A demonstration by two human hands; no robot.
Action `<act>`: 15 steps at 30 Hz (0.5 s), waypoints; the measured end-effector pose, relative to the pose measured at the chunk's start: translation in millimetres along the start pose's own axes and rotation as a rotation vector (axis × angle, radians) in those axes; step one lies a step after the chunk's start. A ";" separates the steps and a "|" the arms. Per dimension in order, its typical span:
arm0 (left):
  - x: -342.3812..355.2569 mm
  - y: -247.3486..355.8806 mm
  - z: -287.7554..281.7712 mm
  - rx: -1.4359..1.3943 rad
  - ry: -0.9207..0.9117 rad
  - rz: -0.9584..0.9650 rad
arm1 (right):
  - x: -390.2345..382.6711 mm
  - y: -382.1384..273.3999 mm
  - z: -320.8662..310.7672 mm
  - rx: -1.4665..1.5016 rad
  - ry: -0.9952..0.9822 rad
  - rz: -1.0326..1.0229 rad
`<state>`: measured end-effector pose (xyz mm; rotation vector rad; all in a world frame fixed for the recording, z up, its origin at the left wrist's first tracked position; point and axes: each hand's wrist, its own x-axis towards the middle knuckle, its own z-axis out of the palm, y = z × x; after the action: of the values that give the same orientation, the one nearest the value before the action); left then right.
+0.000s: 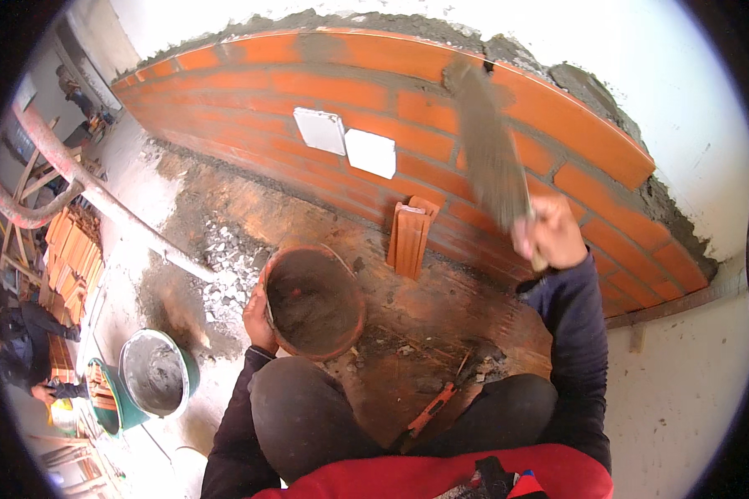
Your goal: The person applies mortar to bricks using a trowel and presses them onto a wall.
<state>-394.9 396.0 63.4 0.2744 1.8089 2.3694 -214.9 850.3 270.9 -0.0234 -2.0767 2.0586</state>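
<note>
My right hand is closed round the handle of a mortar-smeared trowel. Its blurred blade points up toward the top course of an orange brick wall, near a dark gap in the joint. Whether the tip touches the wall I cannot tell. At lower left, my left hand grips the rim of a round bowl with grey mortar inside. Two white tiles are on the wall's face. An upright hollow brick leans against the wall's foot.
An orange-handled tool lies between my knees. White rubble is heaped left of the bowl. Green buckets, a slanting pole and stacked bricks stand farther left. A co-worker is at the left edge, another person farther back.
</note>
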 end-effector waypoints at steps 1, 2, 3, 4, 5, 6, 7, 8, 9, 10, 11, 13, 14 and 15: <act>1.7 -4.2 1.0 -0.057 0.011 -0.003 | 4.8 10.4 -5.3 0.056 0.067 -0.022; -0.2 -3.2 3.7 -0.019 0.020 0.015 | 9.0 15.3 -8.2 0.111 0.138 -0.043; -1.6 0.4 8.4 0.009 0.036 0.043 | 4.4 15.4 -8.6 0.098 0.103 -0.083; -0.4 2.5 10.7 0.037 0.050 0.070 | -0.8 14.1 -9.0 0.085 0.071 -0.125; -0.4 2.9 6.4 0.190 0.036 0.095 | -2.8 13.8 -9.6 0.042 0.079 -0.134; -2.8 2.0 4.4 0.109 0.039 0.059 | -2.3 15.3 -8.4 0.005 0.121 -0.094; -5.8 2.1 2.6 0.028 0.041 0.022 | -0.6 16.6 -6.8 -0.033 0.165 -0.054; -4.2 3.4 6.3 -0.061 0.037 -0.006 | 1.9 14.3 -7.4 -0.079 0.212 -0.025; -4.3 5.8 9.5 -0.030 0.005 0.048 | 2.8 14.7 -8.4 -0.093 0.247 -0.038; -3.0 4.1 8.6 0.013 0.008 0.054 | 5.0 13.8 -10.3 -0.173 0.262 -0.032; -3.4 4.0 6.4 0.058 0.013 0.058 | 7.6 12.4 -12.8 -0.253 0.275 -0.022; -3.1 2.1 5.8 0.034 0.024 0.032 | 13.8 10.5 -14.2 -0.279 0.300 -0.024; -2.6 3.4 7.5 0.019 0.015 0.036 | 13.5 9.5 -15.8 -0.289 0.301 -0.033; -2.4 4.8 8.8 0.004 0.006 0.040 | 12.7 8.2 -17.1 -0.298 0.302 -0.042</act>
<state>-390.6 402.4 70.1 0.3070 1.8279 2.3954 -225.6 869.4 264.5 -0.3139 -2.1443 1.5891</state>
